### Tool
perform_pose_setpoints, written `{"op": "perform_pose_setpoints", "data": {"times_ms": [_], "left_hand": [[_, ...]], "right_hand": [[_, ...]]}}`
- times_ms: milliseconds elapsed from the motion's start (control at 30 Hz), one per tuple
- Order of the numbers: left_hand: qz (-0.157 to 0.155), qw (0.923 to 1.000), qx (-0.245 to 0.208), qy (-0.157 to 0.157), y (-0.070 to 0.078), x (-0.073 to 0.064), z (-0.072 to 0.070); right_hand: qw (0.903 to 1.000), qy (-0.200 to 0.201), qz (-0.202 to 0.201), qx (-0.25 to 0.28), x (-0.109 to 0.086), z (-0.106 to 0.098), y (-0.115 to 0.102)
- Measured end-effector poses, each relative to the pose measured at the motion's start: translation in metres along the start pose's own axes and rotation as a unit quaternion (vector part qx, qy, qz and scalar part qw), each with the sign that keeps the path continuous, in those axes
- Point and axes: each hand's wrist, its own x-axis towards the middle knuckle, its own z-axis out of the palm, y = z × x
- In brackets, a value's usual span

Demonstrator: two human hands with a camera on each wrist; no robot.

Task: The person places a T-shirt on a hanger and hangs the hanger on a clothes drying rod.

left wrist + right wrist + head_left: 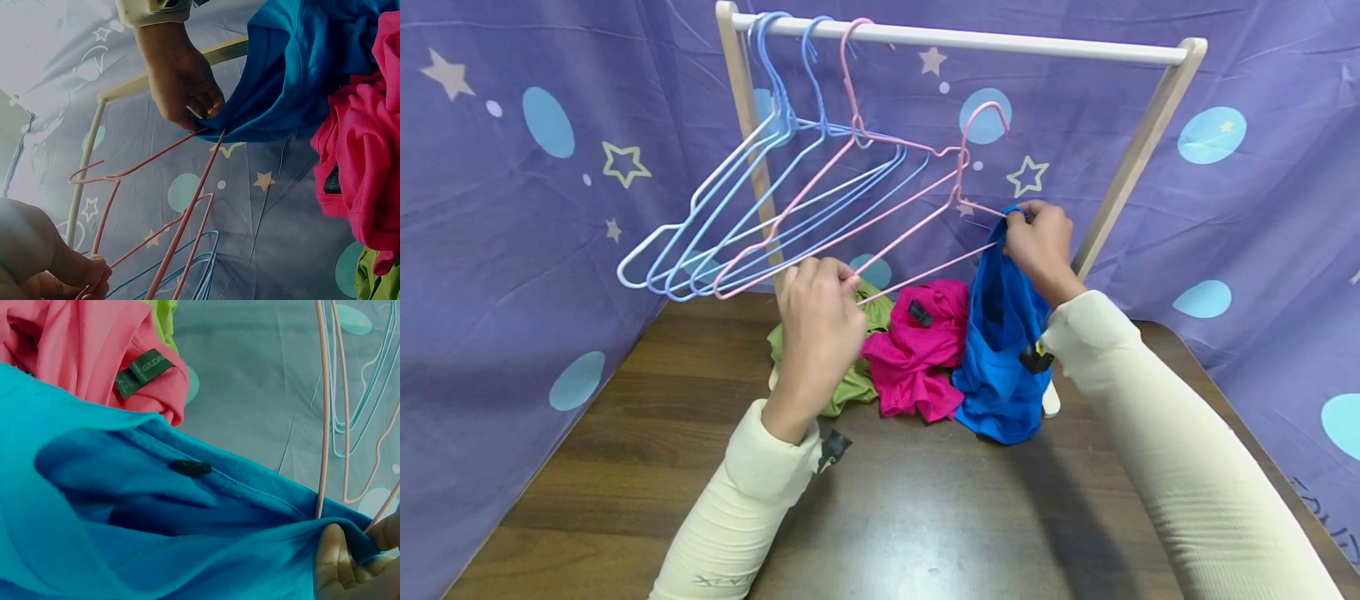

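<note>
My left hand (820, 312) grips the left end of a pink wire hanger (906, 237), held in front of the rack with its hook upward. The right end of this hanger sits inside the neck opening of a blue T-shirt (1007, 358). My right hand (1041, 242) pinches the shirt's neckline around that end, and the shirt hangs down to the table. In the right wrist view, fingers and thumb of the right hand (350, 569) hold the collar (250, 481) edge; a dark label (190, 467) shows inside. The left wrist view shows the left hand (44, 256) pinching the wire.
Behind stands a wooden rack with a white rail (1037, 43). Several blue hangers (760, 100) and another pink hanger (850, 75) hang at its left. A magenta T-shirt (917, 358) and a green garment (850, 396) lie bunched on the brown table (880, 517). A patterned purple cloth (1247, 208) surrounds it.
</note>
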Motion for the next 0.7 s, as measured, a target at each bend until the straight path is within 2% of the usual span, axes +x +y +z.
{"op": "perform_pose_setpoints", "data": {"times_ms": [267,467,700], "left_hand": [[0.001,1.0000,-0.001,0.006,0.001,0.000,0.001],[-0.005,0.9999,-0.011,-0.006,0.001,0.000,0.004],[-0.008,0.9997,-0.023,-0.010,0.001,0.000,0.008]], "right_hand": [[0.9992,-0.007,-0.001,0.039,-0.002,-0.001,-0.010],[0.9966,-0.016,0.008,0.080,-0.004,-0.002,-0.018],[0.9939,-0.012,-0.006,0.110,-0.007,0.001,-0.029]]}}
